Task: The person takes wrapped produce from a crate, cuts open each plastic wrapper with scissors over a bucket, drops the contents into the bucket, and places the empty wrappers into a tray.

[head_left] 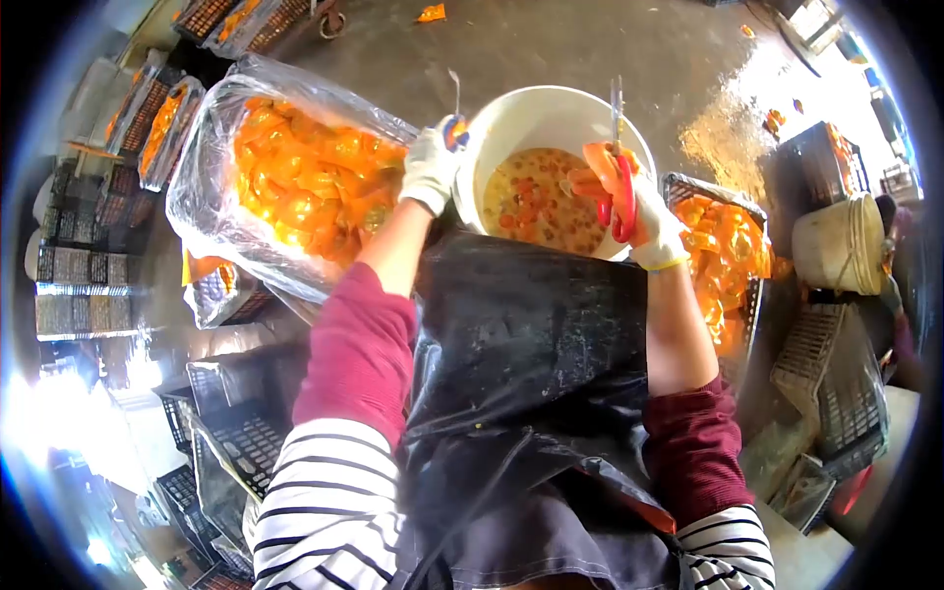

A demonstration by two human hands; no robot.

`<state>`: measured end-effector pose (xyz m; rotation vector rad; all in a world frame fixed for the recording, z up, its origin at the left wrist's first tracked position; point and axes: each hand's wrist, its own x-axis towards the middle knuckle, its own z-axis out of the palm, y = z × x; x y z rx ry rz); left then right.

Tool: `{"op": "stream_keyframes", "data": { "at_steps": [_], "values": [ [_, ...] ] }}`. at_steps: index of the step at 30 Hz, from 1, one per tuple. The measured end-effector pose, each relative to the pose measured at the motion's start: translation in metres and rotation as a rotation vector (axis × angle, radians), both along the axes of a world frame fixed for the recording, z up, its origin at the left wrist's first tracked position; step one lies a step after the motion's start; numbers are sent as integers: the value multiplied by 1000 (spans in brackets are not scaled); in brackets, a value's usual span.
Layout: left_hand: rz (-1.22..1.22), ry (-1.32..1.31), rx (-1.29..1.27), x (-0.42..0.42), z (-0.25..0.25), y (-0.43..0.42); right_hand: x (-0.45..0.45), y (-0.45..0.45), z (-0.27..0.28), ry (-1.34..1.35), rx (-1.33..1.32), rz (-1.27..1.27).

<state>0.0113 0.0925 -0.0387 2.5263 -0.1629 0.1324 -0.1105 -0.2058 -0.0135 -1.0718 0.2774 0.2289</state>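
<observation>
My left hand, in a white glove, is closed round a small tool with a blue handle and a thin, bent metal end pointing up. It is between a crate lined with clear plastic, full of glossy orange pieces, and a white bucket. Red-handled scissors are in my right hand, over the bucket's right rim, blades upward. This glove leaves orange-looking fingertips showing. Inside the bucket, cloudy liquid holds small round brown and orange bits. I cannot tell what the orange pieces are.
Another crate of orange pieces stands right of the bucket. Farther right are a dirty white bucket and a tilted crate. Black crates are stacked at left. Orange scraps lie on the wet floor.
</observation>
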Motion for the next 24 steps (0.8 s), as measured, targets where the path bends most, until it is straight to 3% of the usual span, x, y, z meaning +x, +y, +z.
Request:
{"op": "stream_keyframes", "data": {
  "at_steps": [1,2,4,5,7,8,9,12,13,14,16,21,24],
  "values": [
    [-8,-15,-123,0,2,6,-6,-1,-7,-35,29,-5],
    [-32,-141,-274,18,-34,19,-7,-1,-12,-82,58,-5],
    [207,309,-628,34,-35,22,-6,14,17,-37,29,-22],
    [65,151,-589,30,-36,30,-9,19,30,-54,8,6],
    [15,187,-993,23,-8,30,-5,22,36,-58,-58,110],
    [106,391,-1437,25,11,21,4,19,28,-42,-104,184],
    [72,371,-1677,14,28,9,9,18,22,-26,-151,255],
    [-92,474,-1903,12,46,-14,7,33,19,-42,-92,239],
    [-150,449,-1890,11,51,-23,4,39,23,-44,-75,229],
    [-215,519,-1941,6,54,-34,3,43,30,-6,-298,289],
    [-154,510,-1984,-9,67,-63,-2,48,41,-98,-326,329],
    [-253,572,-1839,-17,37,-91,-6,43,49,-255,-681,360],
    [-104,639,-1783,-17,33,-88,-4,33,42,44,-572,334]
  ]
}}
